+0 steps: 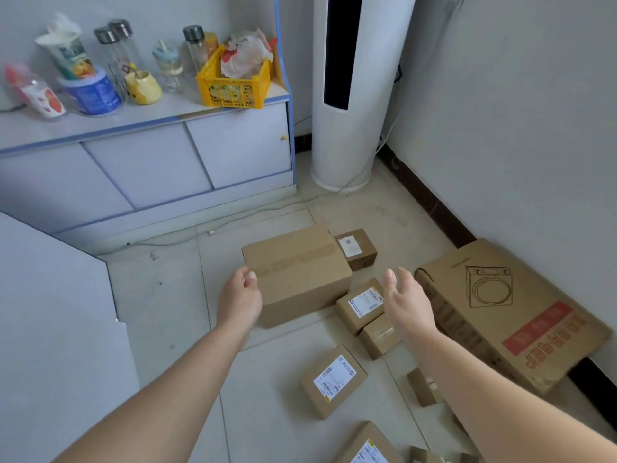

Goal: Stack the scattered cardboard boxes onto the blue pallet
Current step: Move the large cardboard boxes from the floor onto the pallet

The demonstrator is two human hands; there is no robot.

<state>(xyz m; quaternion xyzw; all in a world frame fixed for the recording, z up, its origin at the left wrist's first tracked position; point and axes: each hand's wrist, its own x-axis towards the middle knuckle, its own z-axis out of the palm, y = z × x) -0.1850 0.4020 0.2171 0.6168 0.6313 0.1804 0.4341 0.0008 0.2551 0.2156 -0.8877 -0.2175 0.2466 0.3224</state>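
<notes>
The fingers (250, 277) of the left hand (240, 297) are loosely curled and hold nothing, at the left top edge of the large box (297, 272); whether they touch it I cannot tell. The right hand (405, 300) has its fingers (390, 277) straight and spread, palm facing the large box, gripping nothing, over a labelled box (360, 305). The large box sits on the floor (167, 295). A small box (355, 248) is just behind it, and a taped box (380, 335) lies beside the labelled one. Nearer the person lies another labelled carton (332, 380). A flat printed carton (510, 312) lies along the wall. Beyond stand a cabinet (150, 162) and a white tower unit (350, 95).
</notes>
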